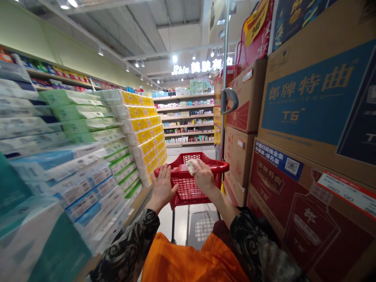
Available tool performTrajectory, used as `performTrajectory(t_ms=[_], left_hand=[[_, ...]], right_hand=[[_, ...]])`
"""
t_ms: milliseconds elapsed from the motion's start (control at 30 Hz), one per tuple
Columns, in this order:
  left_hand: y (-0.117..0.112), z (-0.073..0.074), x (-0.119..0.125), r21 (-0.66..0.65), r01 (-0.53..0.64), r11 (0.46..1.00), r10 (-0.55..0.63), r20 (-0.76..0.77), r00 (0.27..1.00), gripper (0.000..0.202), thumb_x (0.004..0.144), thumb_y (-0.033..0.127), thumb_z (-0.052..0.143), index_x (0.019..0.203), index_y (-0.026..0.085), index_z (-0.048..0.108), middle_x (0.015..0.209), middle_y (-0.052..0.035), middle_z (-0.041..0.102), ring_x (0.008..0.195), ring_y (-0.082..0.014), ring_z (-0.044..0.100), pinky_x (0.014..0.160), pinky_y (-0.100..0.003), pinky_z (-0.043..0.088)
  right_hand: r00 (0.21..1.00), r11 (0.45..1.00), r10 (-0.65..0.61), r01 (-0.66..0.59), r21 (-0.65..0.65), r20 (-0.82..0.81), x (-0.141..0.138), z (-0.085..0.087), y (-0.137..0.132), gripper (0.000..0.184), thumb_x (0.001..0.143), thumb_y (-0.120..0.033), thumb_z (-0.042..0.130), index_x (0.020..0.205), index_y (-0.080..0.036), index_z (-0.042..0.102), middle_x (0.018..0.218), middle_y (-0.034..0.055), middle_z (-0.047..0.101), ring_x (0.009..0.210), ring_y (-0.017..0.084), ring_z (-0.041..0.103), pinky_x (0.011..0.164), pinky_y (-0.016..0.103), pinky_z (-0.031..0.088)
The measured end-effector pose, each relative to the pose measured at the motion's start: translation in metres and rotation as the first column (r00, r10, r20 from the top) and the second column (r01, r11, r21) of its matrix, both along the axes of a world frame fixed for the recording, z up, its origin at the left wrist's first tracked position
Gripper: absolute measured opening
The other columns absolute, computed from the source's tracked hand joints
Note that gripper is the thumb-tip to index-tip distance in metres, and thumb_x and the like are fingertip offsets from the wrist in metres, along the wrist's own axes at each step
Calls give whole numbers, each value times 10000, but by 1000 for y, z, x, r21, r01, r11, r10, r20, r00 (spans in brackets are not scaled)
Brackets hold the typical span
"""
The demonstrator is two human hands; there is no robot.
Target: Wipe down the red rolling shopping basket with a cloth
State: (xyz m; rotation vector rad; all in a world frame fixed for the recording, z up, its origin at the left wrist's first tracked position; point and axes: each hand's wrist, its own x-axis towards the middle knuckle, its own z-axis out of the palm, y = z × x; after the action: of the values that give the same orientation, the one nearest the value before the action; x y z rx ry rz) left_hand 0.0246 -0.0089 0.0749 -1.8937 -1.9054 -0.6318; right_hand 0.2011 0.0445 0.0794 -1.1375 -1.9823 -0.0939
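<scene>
A red plastic shopping basket [188, 188] on a wheeled frame stands in the aisle just ahead of me. My left hand [162, 187] lies flat against its near rim on the left, fingers stretched upward and apart, holding nothing. My right hand [202, 175] rests on the near rim on the right and pinches a small crumpled white wad [192, 166], perhaps tissue or cloth. Both forearms wear dark patterned sleeves, and an orange garment [190, 260] fills the bottom of the view.
Stacked packs of tissue paper [96, 156] fill the shelving close on the left. Tall stacks of cardboard liquor cartons [308, 129] crowd the right side. A metal pole with a handle [226, 98] rises beside the cartons. More shelves [188, 121] close the aisle's far end.
</scene>
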Motion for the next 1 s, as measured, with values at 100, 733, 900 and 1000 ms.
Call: performTrajectory(t_ms=[100,733,900,1000], left_hand=[[1,12,14,1,116,993,-116,22,993,576,870,323,359,1402,112,288,1488,-152,255,1387,-245,211,1107,-549,130],[33,23,43,-61,127,990,-120,107,987,408,842,280,426,1239,248,513,1423,-83,416,1326,-279,338,1072,-585,200],[38,17,-3,9,-77,997,73,220,973,454,868,268,366,1290,119,442,1340,-164,495,1254,-249,438,1073,-526,245],[43,12,14,33,5,999,-12,195,981,477,857,222,367,1317,101,409,1349,-164,485,1264,-243,424,1086,-495,240]], right_hand=[[994,994,-105,105,-22,-39,4,3,2,486,810,-102,496,1296,-114,495,1351,155,474,1207,246,472,1037,385,346],[979,992,111,-98,80,-171,45,2,-46,432,784,-207,494,1208,-165,566,1292,117,537,1191,218,500,994,389,416],[987,997,-38,48,60,-156,50,14,-34,399,786,-149,438,1144,-99,607,1264,154,554,1175,267,509,1035,483,357],[982,996,-80,86,27,-169,49,21,-29,417,779,-105,397,1135,-89,612,1224,163,582,1172,269,515,1021,500,370]])
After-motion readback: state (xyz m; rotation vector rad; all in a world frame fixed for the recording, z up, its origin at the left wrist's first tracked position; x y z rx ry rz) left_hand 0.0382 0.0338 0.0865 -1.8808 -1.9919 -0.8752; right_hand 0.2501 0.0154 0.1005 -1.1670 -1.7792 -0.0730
